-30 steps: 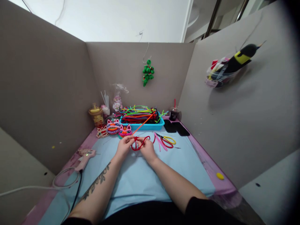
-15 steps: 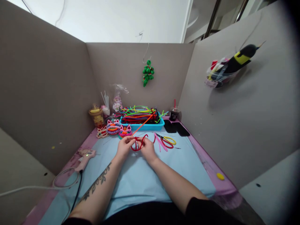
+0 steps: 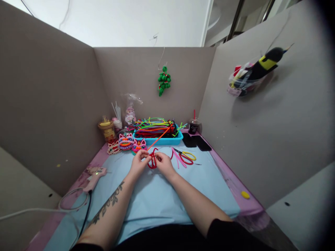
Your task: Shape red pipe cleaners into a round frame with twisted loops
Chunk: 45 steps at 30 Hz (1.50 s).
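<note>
Between my two hands is a red pipe cleaner frame [image 3: 152, 161], bent into curved loops, held a little above the blue cloth. My left hand [image 3: 140, 162] pinches its left side with thumb and fingers. On the other side, my right hand [image 3: 163, 164] has its fingers closed at the frame's right edge. Just behind my left hand stand finished-looking pipe cleaner animal heads, a pink one [image 3: 139, 145] and a purple-and-orange one [image 3: 126, 141]. An orange pipe cleaner [image 3: 158, 139] slants from the tray toward my hands.
A blue tray [image 3: 159, 141] heaped with colourful pipe cleaners is at the back. Scissors [image 3: 186, 157] and pink pipe cleaners [image 3: 178, 158] lie right of my hands. Two black phones [image 3: 196, 142] and a cup [image 3: 194, 126] are behind. A pink glue gun [image 3: 94, 178] with its cord lies left.
The red frame has turned between my fingers and looks narrower. Its loose upper end, which pointed right over my right hand, now sits further left.
</note>
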Each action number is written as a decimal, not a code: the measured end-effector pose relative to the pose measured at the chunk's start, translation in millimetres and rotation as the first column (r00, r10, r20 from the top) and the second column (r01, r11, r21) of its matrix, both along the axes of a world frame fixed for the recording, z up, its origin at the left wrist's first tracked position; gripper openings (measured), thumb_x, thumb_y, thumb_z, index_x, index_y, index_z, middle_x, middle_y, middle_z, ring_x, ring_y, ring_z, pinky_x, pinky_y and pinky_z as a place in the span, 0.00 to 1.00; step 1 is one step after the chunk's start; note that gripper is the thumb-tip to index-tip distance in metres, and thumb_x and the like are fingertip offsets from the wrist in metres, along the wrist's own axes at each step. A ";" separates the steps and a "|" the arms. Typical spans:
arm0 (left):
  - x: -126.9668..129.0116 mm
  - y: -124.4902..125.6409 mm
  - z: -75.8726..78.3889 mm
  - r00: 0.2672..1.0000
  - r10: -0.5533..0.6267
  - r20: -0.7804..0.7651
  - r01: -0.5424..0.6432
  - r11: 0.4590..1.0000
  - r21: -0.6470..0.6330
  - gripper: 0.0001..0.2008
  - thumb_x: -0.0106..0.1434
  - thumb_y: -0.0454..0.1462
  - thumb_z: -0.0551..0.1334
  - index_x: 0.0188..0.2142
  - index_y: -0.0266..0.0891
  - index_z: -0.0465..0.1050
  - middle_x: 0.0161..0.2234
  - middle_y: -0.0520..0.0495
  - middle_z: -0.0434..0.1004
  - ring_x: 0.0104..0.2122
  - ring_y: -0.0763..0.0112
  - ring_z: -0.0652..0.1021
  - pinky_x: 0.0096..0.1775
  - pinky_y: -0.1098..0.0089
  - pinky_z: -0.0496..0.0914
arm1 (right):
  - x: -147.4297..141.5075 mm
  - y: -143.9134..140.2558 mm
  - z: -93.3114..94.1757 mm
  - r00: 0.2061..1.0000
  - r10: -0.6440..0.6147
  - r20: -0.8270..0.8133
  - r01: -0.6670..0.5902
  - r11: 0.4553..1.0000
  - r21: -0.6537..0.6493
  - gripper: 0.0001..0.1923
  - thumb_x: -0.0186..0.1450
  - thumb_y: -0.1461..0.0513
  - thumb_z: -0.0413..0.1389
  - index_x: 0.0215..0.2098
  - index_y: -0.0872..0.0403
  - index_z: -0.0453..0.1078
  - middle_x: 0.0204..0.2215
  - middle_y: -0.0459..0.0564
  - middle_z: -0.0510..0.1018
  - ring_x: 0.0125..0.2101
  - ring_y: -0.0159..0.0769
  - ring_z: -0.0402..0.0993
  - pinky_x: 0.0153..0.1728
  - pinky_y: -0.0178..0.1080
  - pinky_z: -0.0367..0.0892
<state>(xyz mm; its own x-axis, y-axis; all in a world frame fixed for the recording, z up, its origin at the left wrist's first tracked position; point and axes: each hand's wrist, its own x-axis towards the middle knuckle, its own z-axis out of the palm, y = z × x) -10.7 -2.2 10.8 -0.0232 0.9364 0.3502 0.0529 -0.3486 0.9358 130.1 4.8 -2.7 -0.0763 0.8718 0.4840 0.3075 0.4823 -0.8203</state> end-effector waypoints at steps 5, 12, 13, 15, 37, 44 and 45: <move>0.7 1.7 -0.1 0.992 0.002 0.124 0.007 0.997 -0.073 0.17 0.48 0.39 0.65 0.34 0.39 0.60 0.23 0.54 0.71 0.23 0.75 0.72 0.29 0.74 0.65 | 5.8 -4.6 10.2 0.998 0.003 0.065 -0.012 0.990 0.142 0.13 0.55 0.69 0.48 0.33 0.53 0.72 0.29 0.49 0.73 0.35 0.37 0.66 0.37 0.38 0.63; -3.1 7.7 -1.6 0.970 0.107 0.218 -0.095 0.993 -0.064 0.18 0.47 0.39 0.65 0.32 0.40 0.57 0.22 0.57 0.70 0.22 0.77 0.72 0.29 0.75 0.63 | 4.6 -18.0 23.0 0.981 0.193 0.035 -0.196 0.970 0.141 0.07 0.56 0.66 0.52 0.32 0.53 0.71 0.30 0.48 0.70 0.30 0.33 0.65 0.32 0.35 0.63; -3.4 7.8 -1.8 0.973 0.110 0.201 -0.101 0.993 -0.053 0.18 0.47 0.38 0.65 0.32 0.40 0.56 0.22 0.57 0.69 0.22 0.77 0.72 0.29 0.75 0.63 | 4.3 -19.5 24.4 0.979 0.201 0.025 -0.203 0.970 0.137 0.05 0.58 0.65 0.52 0.28 0.53 0.70 0.26 0.47 0.69 0.28 0.32 0.64 0.31 0.35 0.62; -4.4 7.8 -2.0 0.982 0.115 0.147 -0.112 0.993 -0.031 0.17 0.48 0.37 0.64 0.32 0.41 0.55 0.23 0.57 0.69 0.23 0.77 0.72 0.29 0.75 0.63 | 6.0 -22.0 27.6 0.979 0.200 -0.037 -0.193 0.972 0.133 0.08 0.60 0.62 0.52 0.23 0.53 0.68 0.23 0.46 0.68 0.28 0.32 0.64 0.32 0.35 0.62; -8.7 6.3 3.6 0.992 0.069 0.110 -0.062 0.996 -0.061 0.17 0.49 0.39 0.64 0.31 0.41 0.54 0.22 0.58 0.68 0.22 0.78 0.71 0.29 0.75 0.62 | 31.6 -0.3 33.1 0.967 0.133 -0.217 -0.155 0.984 -0.086 0.19 0.52 0.59 0.59 0.43 0.52 0.69 0.38 0.50 0.73 0.28 0.30 0.65 0.31 0.36 0.66; -4.9 7.3 -6.2 0.998 -0.039 0.050 0.039 0.999 -0.010 0.16 0.51 0.39 0.64 0.34 0.40 0.57 0.25 0.55 0.71 0.26 0.76 0.73 0.33 0.73 0.64 | 8.0 -10.4 25.1 0.996 0.043 0.076 -0.048 0.997 0.059 0.07 0.54 0.62 0.57 0.32 0.54 0.73 0.29 0.48 0.71 0.31 0.34 0.67 0.34 0.37 0.64; -4.8 7.2 -7.1 0.998 -0.050 0.027 0.050 0.999 0.007 0.16 0.51 0.39 0.64 0.35 0.40 0.58 0.26 0.54 0.71 0.28 0.75 0.73 0.34 0.73 0.65 | 7.5 -10.6 25.1 0.998 0.022 0.065 -0.026 0.998 0.055 0.06 0.55 0.62 0.56 0.30 0.54 0.72 0.27 0.48 0.71 0.31 0.34 0.67 0.34 0.37 0.64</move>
<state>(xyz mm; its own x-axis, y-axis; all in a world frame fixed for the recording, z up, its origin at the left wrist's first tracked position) -15.5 5.0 3.7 0.0143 0.9345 0.3556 0.0099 -0.3557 0.9345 137.6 -5.8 22.4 -0.1296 0.8410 0.5254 0.3464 0.5348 -0.7707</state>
